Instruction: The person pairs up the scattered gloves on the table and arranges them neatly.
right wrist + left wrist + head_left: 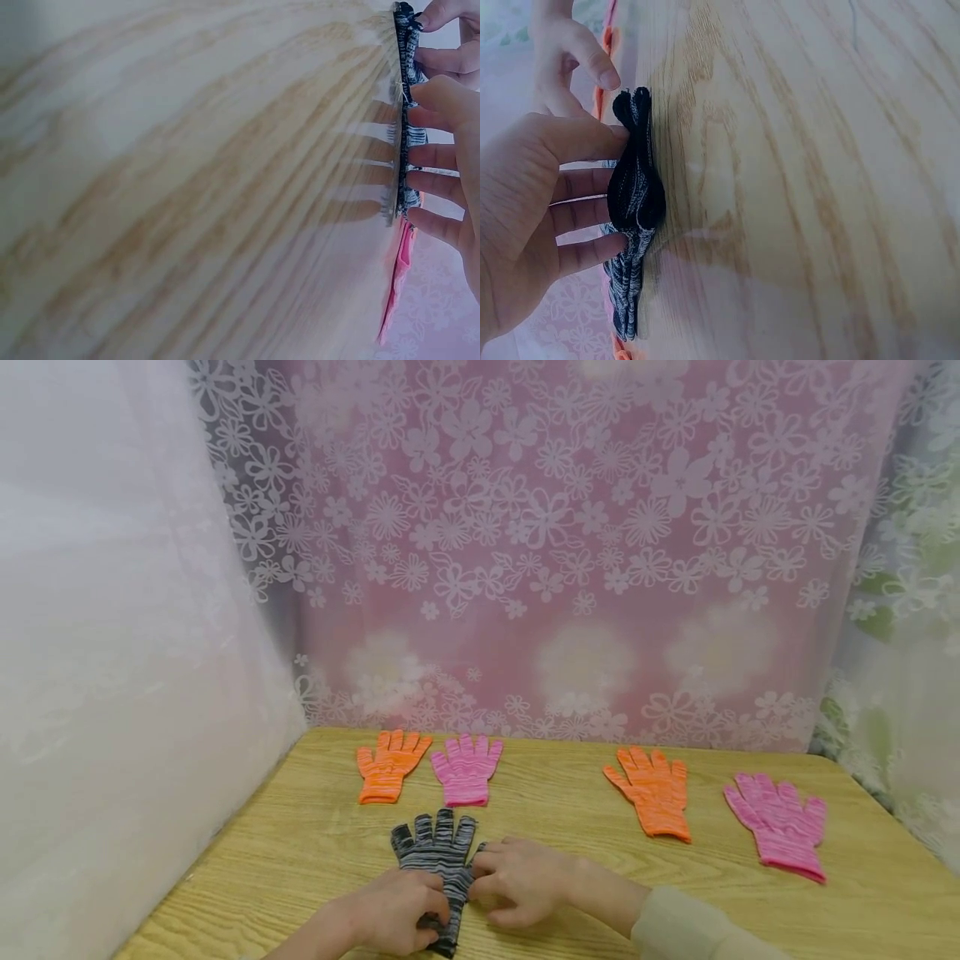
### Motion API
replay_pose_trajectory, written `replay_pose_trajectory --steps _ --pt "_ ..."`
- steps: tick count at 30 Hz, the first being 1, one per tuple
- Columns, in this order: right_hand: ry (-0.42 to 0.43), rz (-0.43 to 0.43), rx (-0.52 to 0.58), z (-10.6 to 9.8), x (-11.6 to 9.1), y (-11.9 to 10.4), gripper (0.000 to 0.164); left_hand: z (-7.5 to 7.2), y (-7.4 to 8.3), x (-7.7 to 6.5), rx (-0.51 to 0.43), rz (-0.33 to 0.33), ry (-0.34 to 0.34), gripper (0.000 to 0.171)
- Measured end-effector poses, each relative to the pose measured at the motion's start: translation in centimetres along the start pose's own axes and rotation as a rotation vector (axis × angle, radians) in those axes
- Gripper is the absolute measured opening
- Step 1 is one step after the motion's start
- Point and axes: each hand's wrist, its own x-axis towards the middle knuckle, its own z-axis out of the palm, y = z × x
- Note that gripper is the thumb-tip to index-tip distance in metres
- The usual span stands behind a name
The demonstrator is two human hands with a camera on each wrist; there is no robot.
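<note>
A black, grey and white striped knit glove (438, 856) lies on the table with its fingers pointing away and its cuff toward me. My left hand (397, 910) is over the cuff end, thumb and fingertips touching the knit. In the left wrist view the dark cuff (636, 195) bulges up beneath those fingers (592, 210). On the other side, my right hand (525, 881) reaches over the glove's thumb, hiding most of it. Seen from the right wrist, its nearly straight fingers (435, 184) rest their tips along the striped glove (411, 139).
Behind the striped glove lie an orange glove (386, 768) and a pink glove (467, 770) side by side. Farther right are another orange glove (652, 793) and another pink glove (782, 827). Flowered curtains (555, 543) stand at the back and sides of the wooden table (570, 810).
</note>
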Motion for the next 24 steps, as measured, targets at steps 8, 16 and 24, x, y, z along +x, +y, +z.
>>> replay_pose_trajectory --steps 8,16,24 --pt "0.006 0.04 0.103 0.17 -0.03 0.05 0.023 0.15 -0.03 0.12 0.063 0.055 0.031 0.007" --pt "-0.021 0.095 0.192 -0.11 0.05 -0.07 0.025 0.14 0.02 0.09 0.079 0.065 0.037 0.009" --pt "0.014 0.076 0.155 0.12 -0.1 0.07 0.024 0.13 0.14 0.15 0.109 0.052 0.009 0.01"
